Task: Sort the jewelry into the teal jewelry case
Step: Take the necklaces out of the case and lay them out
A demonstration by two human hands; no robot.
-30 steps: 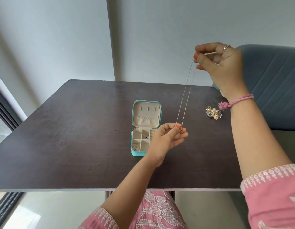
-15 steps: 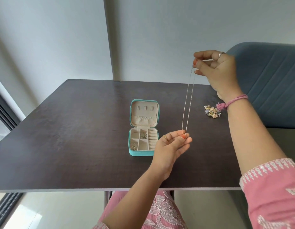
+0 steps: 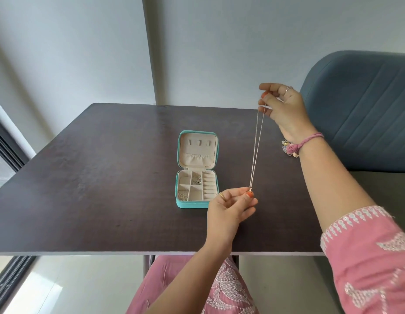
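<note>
A thin gold necklace chain (image 3: pixel 257 146) hangs doubled and taut between my two hands above the table. My right hand (image 3: pixel 282 109) pinches its upper end, raised over the table's right side. My left hand (image 3: pixel 231 206) pinches the small pendant at its lower end, just right of the case's front corner. The teal jewelry case (image 3: pixel 197 169) lies open at the table's middle, lid tilted back. Its cream compartments hold a chain at front left and small pieces in the upper middle cell. A cluster of flowery jewelry (image 3: pixel 287 147) lies on the table, partly hidden behind my right wrist.
The dark wooden table (image 3: pixel 95 177) has its front edge near my lap. A blue upholstered chair (image 3: pixel 364 109) stands at the right, close behind my right hand. A grey wall rises behind the table, and a window frame runs along the left.
My right hand has come down with the chain's upper end. The left hand has kept its pinch on the pendant. The view has tilted and the case now sits lower.
</note>
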